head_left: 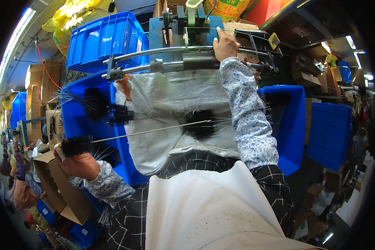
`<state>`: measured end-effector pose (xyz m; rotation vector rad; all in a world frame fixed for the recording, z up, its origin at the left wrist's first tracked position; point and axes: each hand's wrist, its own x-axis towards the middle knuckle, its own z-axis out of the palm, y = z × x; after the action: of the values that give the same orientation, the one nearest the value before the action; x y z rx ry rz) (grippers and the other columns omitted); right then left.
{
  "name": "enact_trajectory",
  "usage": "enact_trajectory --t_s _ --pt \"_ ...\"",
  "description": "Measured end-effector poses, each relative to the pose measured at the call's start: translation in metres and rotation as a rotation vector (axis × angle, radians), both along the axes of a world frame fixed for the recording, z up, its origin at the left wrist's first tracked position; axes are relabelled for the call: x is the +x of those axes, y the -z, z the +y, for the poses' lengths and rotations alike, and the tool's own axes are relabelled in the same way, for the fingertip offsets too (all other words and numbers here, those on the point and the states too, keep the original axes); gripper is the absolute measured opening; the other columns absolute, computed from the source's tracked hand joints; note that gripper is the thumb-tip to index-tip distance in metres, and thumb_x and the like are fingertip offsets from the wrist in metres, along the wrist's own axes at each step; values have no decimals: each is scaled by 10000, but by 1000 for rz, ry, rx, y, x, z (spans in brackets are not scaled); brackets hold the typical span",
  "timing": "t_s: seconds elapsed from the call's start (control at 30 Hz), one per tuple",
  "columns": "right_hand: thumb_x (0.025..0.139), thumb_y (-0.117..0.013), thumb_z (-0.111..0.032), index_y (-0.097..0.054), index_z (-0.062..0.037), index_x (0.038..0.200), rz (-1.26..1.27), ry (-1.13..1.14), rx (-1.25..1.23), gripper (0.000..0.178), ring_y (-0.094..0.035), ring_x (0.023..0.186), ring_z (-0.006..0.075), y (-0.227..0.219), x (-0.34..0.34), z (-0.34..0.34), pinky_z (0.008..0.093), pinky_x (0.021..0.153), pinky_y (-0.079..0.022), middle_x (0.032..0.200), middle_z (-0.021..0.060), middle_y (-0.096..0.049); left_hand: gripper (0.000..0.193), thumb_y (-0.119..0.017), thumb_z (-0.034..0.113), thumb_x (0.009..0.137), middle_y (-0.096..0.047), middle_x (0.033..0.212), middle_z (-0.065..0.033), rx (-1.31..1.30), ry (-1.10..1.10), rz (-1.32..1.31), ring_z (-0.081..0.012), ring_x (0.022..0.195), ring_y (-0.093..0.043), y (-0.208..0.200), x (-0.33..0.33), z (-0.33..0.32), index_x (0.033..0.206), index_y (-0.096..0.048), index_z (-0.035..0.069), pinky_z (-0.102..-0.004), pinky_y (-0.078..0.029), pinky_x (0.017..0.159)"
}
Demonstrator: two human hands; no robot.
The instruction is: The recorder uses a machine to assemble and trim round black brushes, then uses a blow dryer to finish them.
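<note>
On the left, my left hand point(80, 164) is closed around the black-bristled end of a wire brush point(150, 131). Its twisted wire stem slants up to the right, over a white woven sheet point(154, 93) on my lap. My right hand point(226, 45) reaches forward to a machine with a blue housing point(156, 33) and metal rods. Its index finger is stretched out and the thumb sits a little apart. The fingertip meets a thin wire point(254, 35) at the housing, though exact contact is hard to make out. More black brushes point(200, 125) lie across the sheet.
Beyond the sheet's left edge, a blue bin point(77, 121) holds black brushes. Another blue bin point(293, 125) stands to the right. A blue crate point(102, 41) sits beside the machine. An open cardboard box point(62, 191) is below my left hand.
</note>
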<state>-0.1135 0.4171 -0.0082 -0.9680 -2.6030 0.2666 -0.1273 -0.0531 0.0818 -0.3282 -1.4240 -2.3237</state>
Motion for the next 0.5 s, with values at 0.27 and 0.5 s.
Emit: enact_trajectory --t_s 0.27,0.5 --pt "749 -487 -176 -457 -104 1150 -33 -9 -53 409 -470 1002 225 -10 -8 -18 388 842 -308 1105 66 -494 233 -455 143 839 -542 852 -85 -523 -324 109 -118 744 -537 1 1 31 991 -479 -32 -206 -477 652" --pt "754 -492 -168 -476 -90 1129 -10 -18 -48 383 -472 979 209 -7 -19 -35 382 816 -319 1073 60 -502 227 -453 147 841 -542 855 -86 -45 -129 -99 -114 740 -538 -7 7 44 984 -474 -28 -203 -473 650"
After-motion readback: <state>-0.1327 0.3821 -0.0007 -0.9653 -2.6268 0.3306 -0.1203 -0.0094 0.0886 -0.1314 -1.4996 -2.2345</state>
